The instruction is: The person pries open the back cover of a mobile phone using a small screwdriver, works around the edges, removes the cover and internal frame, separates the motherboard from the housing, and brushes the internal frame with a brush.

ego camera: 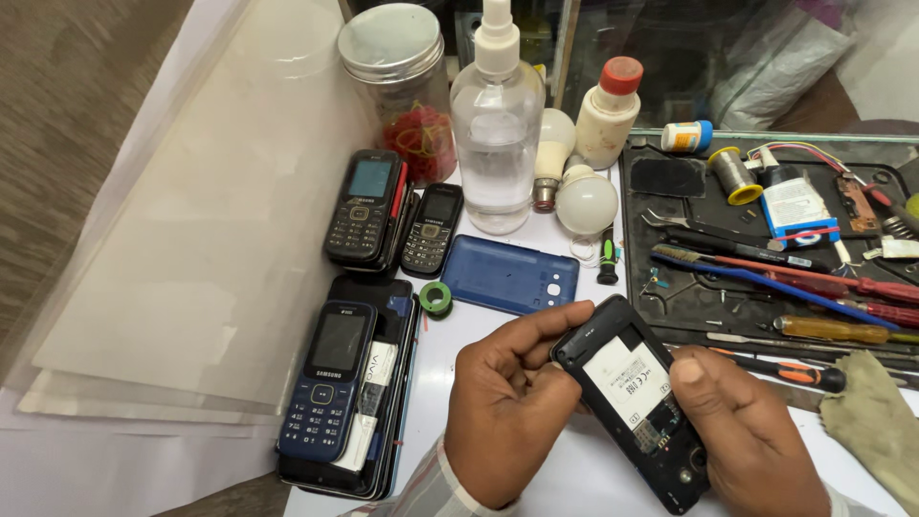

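Head view, work surface from above. I am holding a small black phone [637,402] with its back cover off and its white-labelled battery facing up; it is sitting low and right of centre, between my two hands, above the white table [565,479]. My left hand [503,412] is closing around the phone's upper left edge, the fingers curling underneath and the thumb pressing along the top corner. My right hand [751,436] is gripping the lower right side, its thumb lying on the battery's right edge. The phone's long axis is running diagonally, from upper left by my left thumb to lower right under my right palm, so the battery is lying directly beneath my right thumb, which is the nearer of the two to it.

Just beyond my left hand a blue back cover [509,275] is lying flat, with a small green tape roll [435,299] touching its left end. Farther left, a dark blue keypad phone [327,380] is resting on a stack of handsets, and two more black keypad phones [364,208] are lying behind it. A clear spray bottle [496,134], a lidded glass jar [400,81] and white bulbs [586,199] are standing at the back. To the right, a black work mat [670,297] is carrying screwdrivers [833,330], tweezers and solder wire.
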### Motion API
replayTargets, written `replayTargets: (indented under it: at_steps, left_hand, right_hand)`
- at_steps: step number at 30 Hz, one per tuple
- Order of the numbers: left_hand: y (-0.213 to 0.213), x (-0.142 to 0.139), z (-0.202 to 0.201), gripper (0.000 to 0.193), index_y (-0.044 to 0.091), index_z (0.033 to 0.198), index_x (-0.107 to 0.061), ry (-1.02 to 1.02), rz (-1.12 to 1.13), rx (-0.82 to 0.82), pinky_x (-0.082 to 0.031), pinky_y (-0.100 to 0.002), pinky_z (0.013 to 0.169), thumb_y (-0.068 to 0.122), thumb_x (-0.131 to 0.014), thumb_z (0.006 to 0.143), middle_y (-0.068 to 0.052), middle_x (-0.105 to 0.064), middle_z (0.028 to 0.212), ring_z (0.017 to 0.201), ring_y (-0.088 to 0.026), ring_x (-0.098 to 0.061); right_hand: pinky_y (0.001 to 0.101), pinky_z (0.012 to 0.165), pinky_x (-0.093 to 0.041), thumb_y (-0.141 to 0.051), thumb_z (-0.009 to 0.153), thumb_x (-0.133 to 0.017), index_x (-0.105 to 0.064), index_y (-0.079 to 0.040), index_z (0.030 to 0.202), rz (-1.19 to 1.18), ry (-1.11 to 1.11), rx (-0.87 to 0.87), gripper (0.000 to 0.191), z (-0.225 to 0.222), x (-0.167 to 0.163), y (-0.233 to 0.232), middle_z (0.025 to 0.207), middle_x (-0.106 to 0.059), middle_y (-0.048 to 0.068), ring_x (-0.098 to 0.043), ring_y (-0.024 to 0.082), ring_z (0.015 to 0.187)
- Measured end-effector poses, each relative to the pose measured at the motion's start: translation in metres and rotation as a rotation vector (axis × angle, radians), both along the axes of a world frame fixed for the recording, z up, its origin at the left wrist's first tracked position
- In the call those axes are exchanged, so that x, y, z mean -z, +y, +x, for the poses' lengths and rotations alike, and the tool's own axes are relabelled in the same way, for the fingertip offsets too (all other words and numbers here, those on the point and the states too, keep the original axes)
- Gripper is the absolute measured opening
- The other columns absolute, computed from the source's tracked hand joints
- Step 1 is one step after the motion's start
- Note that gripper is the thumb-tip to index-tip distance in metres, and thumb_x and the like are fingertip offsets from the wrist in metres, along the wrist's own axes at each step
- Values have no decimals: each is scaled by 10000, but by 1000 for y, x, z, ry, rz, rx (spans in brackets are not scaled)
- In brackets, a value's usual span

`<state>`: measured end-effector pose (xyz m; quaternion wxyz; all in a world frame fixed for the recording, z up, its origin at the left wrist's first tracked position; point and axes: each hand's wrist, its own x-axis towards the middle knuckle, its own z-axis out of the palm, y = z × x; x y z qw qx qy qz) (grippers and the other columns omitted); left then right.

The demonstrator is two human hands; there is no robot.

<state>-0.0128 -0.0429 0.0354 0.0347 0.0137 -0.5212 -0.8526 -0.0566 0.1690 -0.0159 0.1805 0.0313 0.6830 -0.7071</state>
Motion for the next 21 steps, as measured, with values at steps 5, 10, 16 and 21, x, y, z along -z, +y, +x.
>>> replayTargets:
  at_steps: [5,10,16,21]
  left_hand:
    - [-2,2,0,476,-116,1403,-599,22,-36,27,-595,-251,735,-69,-532,934,-181,-755,1049,810,-135,-702]
    - [-3,-1,3,447,-72,1415,-597,34,-28,53,-611,-255,734,-21,-522,978,-147,-738,1094,823,-126,-705]
    - [-3,-5,4,430,-66,1407,-600,40,-32,60,-619,-265,737,-3,-529,987,-133,-740,1129,911,-134,-721]
    - [-3,-6,4,426,-60,1410,-608,45,-61,50,-610,-260,746,8,-546,993,-134,-742,1117,920,-147,-727]
  right_hand:
    - [289,704,-503,-360,997,-484,-678,1,1185,-31,-100,-30,450,-3,-4,-1,933,-762,93,-647,117,804]
    - [315,667,-536,-384,1074,-489,-644,37,1277,-208,-238,-93,492,-10,4,7,1008,-758,132,-659,136,804]
    - [282,555,-527,-396,1110,-527,-658,55,1277,-318,-231,-221,498,-16,14,15,963,-758,124,-641,104,704]
    - [297,567,-499,-371,1013,-425,-663,70,1233,-75,-472,-36,548,-17,12,14,894,-715,123,-607,129,655]
